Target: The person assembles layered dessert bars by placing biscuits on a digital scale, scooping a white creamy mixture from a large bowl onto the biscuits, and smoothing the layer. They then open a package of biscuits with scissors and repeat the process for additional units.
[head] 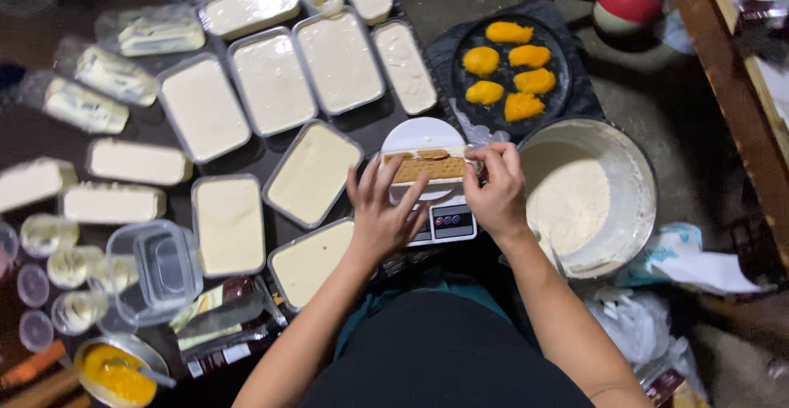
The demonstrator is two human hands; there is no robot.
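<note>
Head view, looking down. Left hand (380, 215) spread wide, fingers splayed, fingertips resting on the near edge of a rectangular container (429, 167) lined with brown biscuits. Right hand (496, 188) narrow, fingers pinched together at the container's right end, touching the biscuit layer; whether it grips a biscuit, cannot tell. Container sits on a small white kitchen scale (440, 221), centre of the scene, just left of a big round bowl (637, 179) holding white cream. Far of the bowl: dark round plate (560, 46) with yellow mango pieces. Left half of the scene: many rectangular tubs filled with cream (273, 82), lidded ones at far left. Near left: stack of clear empty tubs (154, 270), small bowl of yellow puree (119, 373) with spoon.
</note>
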